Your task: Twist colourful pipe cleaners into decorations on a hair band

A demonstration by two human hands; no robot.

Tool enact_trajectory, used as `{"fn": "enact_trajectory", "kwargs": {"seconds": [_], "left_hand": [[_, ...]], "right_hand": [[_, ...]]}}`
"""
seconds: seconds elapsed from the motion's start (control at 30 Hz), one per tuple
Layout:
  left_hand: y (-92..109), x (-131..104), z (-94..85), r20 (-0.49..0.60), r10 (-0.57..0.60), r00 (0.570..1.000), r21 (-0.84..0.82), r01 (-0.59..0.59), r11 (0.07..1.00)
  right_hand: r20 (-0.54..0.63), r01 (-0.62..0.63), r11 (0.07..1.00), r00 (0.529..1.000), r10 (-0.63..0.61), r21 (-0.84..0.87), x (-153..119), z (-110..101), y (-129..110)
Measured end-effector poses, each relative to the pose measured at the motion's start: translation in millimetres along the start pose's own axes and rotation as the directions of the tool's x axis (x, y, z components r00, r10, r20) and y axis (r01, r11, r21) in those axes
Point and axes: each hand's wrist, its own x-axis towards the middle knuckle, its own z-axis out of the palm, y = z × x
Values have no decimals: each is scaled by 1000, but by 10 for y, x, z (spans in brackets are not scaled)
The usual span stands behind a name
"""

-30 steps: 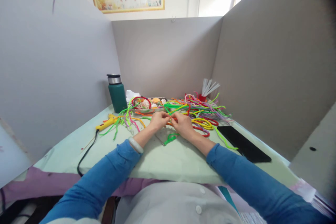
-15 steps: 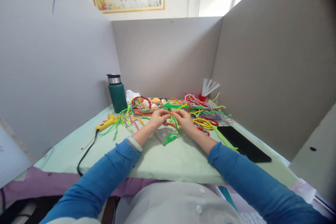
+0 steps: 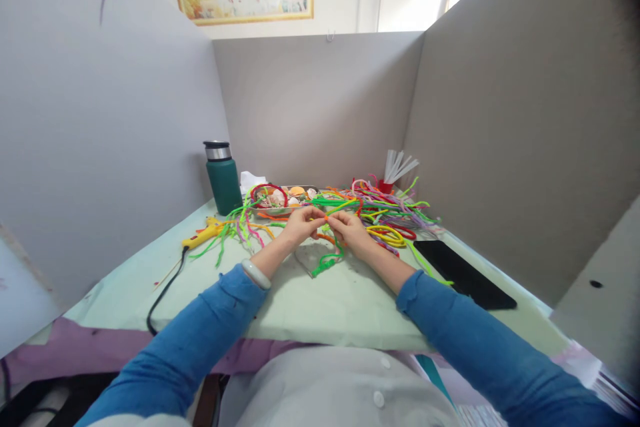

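My left hand [image 3: 306, 223] and my right hand [image 3: 349, 227] meet fingertip to fingertip over the middle of the table. Both are closed in a pinch on a small orange pipe cleaner [image 3: 327, 218], most of it hidden by the fingers. Below them a green pipe cleaner [image 3: 327, 263] curls down onto the table; whether its upper end is held I cannot tell. Just beyond the hands stretches a bundle of green and yellow pipe cleaners [image 3: 340, 203].
A metal tray [image 3: 260, 212] with shells stands behind my left hand. To the left are a green bottle [image 3: 223, 180] and a yellow glue gun [image 3: 200, 235] with a black cord. Rightward lie a pile of pipe cleaners [image 3: 395, 210], glue sticks [image 3: 399, 165] in a red cup, and a black slab [image 3: 465, 273].
The fingertips have drawn slightly closer together. The orange bit shows more between them, and the green strand under the fingers shows less.
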Motion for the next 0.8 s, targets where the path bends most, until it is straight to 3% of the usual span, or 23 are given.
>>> {"fn": "enact_trajectory", "kwargs": {"seconds": [0.2,0.53,0.8], "left_hand": [[-16,7,-10,-1,-1,1000,49,1,999],[7,-32,-36,110,-64,992,-56,70,996],[42,-42,-20,87,-138,987,-49,143,989]], "right_hand": [[9,-37,999,999,37,9,7,-17,6],[49,-53,999,997,54,-9,-23,-20,-43],[23,-24,998,999,26,-57,9,-43,36]]}}
